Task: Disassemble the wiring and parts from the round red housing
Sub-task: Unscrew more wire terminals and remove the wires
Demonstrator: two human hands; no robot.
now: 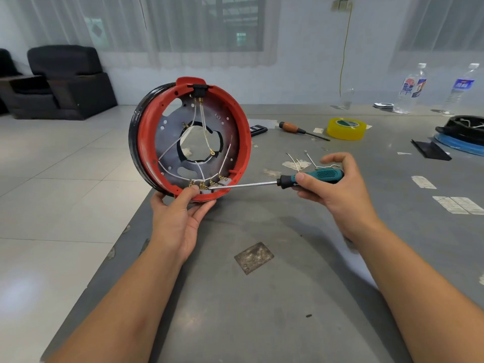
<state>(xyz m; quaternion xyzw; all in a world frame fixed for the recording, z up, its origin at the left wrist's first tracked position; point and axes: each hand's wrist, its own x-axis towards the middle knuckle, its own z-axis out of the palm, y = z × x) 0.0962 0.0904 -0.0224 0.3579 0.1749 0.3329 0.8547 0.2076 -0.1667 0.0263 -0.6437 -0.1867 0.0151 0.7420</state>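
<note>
Red housing [237, 119] | left hand [180, 213] clasped its lower rim | right hand [337, 187] gripped screwdriver [262, 183] | tip by left thumb: slip risked jabbing it.

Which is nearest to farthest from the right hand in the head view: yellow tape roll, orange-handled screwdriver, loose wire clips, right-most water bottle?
From the right hand, which grips the teal screwdriver:
1. Loose wire clips, on the table just beyond the fingers.
2. Orange-handled screwdriver, farther back, slightly left.
3. Yellow tape roll, farther back; too close to call against the orange-handled screwdriver.
4. Right-most water bottle, far right rear.
</note>
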